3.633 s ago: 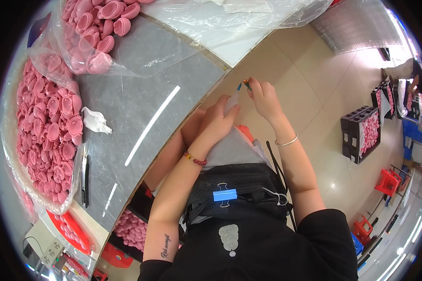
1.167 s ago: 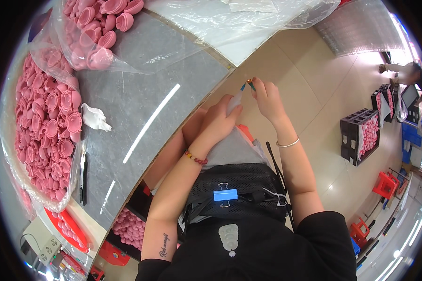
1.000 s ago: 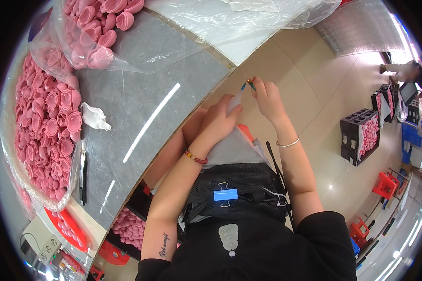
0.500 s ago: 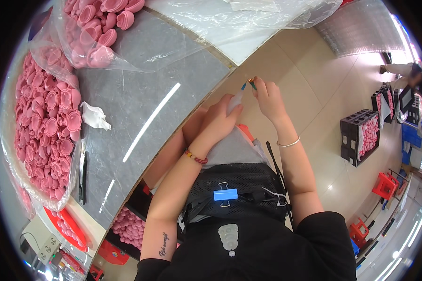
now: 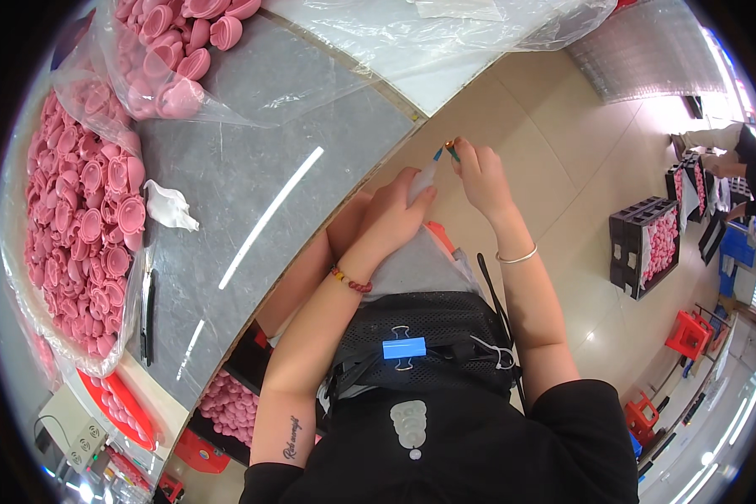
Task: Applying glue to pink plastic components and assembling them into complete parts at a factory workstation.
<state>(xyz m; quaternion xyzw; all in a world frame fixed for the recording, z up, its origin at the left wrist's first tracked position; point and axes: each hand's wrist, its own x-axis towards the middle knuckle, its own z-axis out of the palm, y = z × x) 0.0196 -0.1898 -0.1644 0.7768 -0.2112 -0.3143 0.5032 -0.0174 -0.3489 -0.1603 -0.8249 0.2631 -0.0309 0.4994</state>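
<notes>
My left hand (image 5: 397,204) is closed around a translucent white squeeze bottle (image 5: 423,180) with a thin blue nozzle tip (image 5: 438,154), pointing up and slightly right. Close beside that tip, my right hand (image 5: 480,175) pinches a small green item with a gold-coloured end (image 5: 450,148); its kind is too small to make out. A narrow gap seems to lie between nozzle and item. Both hands are over the floor, just off the edge of the grey table (image 5: 260,176).
Pink rounded plastic parts (image 5: 84,218) fill a plastic-lined container at left. A crumpled white cloth (image 5: 170,207) and a slim black tool (image 5: 148,319) lie on the table. A black crate of pink parts (image 5: 644,245) stands on the floor at right, near another person (image 5: 735,155).
My hands hold nearly the same pose. At the far right, the other person has leaned further into view, with arms over the black crates, and a dark panel there has shifted.
</notes>
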